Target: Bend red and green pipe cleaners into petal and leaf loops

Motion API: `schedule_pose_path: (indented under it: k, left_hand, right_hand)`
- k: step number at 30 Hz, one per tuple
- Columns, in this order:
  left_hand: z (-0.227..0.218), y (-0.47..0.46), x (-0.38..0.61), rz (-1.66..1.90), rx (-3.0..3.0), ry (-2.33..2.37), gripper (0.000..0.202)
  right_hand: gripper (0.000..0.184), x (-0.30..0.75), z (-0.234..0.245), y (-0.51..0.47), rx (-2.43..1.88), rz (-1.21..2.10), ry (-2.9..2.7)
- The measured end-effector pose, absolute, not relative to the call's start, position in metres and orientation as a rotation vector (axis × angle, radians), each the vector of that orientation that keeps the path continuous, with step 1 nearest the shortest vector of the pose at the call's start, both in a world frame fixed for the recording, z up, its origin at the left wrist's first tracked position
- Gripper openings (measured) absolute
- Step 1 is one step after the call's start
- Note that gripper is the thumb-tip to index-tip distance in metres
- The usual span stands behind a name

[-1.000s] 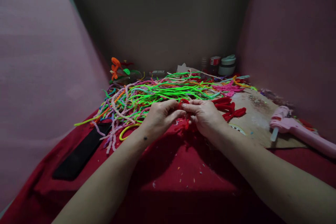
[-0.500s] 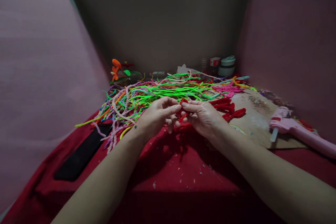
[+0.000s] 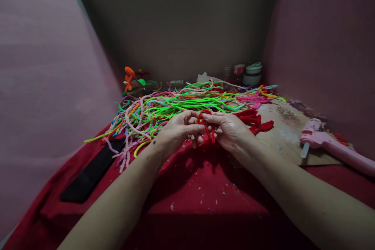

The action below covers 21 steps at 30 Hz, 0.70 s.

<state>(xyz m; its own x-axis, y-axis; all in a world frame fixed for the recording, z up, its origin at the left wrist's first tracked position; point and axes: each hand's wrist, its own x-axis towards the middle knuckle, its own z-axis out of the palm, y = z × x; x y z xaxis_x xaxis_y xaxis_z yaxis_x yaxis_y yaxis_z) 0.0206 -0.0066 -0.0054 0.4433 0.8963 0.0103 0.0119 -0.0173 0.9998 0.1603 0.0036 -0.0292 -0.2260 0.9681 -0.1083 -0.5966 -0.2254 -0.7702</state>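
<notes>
Both hands are meeting over the middle of the red cloth [image 3: 205, 195], just in front of the pile of pipe cleaners [image 3: 181, 103]. The left hand [image 3: 178, 131] is pinching the red pipe cleaner [image 3: 205, 122] with thumb and forefinger closed narrow on it. The right hand [image 3: 230, 131] is gripping the same piece from the other side, fingers curled in. The red pipe cleaner is sitting between the two sets of fingertips, a little above the cloth.

Compared with half a second ago, the piece is looking different: then only a small red bit was showing between the fingertips, and now it is standing as a rounded loop above them, with a short end hanging down beside the right fingers. The hands themselves are staying almost in the same place, and since one second ago they are sitting slightly higher.

The red petals [image 3: 254, 119] are lying just behind the right hand, on the edge of the cardboard sheet [image 3: 290, 133]. The pink glue gun [image 3: 322, 140] is resting well apart on the right. The black strip [image 3: 90, 172] is lying on the cloth at the left, and the orange flower [image 3: 129, 76] and the jars [image 3: 253, 73] are standing at the back wall.
</notes>
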Motion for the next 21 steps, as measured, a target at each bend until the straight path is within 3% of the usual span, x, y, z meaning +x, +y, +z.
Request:
schedule_pose_path:
  k: [10, 21]
  left_hand:
    - [-0.004, -0.007, 0.018, 0.801, 1.457, 1.002, 0.013]
    - [0.001, -0.006, 0.013, 0.785, 1.555, 1.021, 0.022]
  right_hand:
    - [0.008, 0.158, -0.028, 0.005, -0.748, 1.669, -0.623]
    - [0.008, 0.16, -0.028, 0.006, -0.744, 1.608, -0.684]
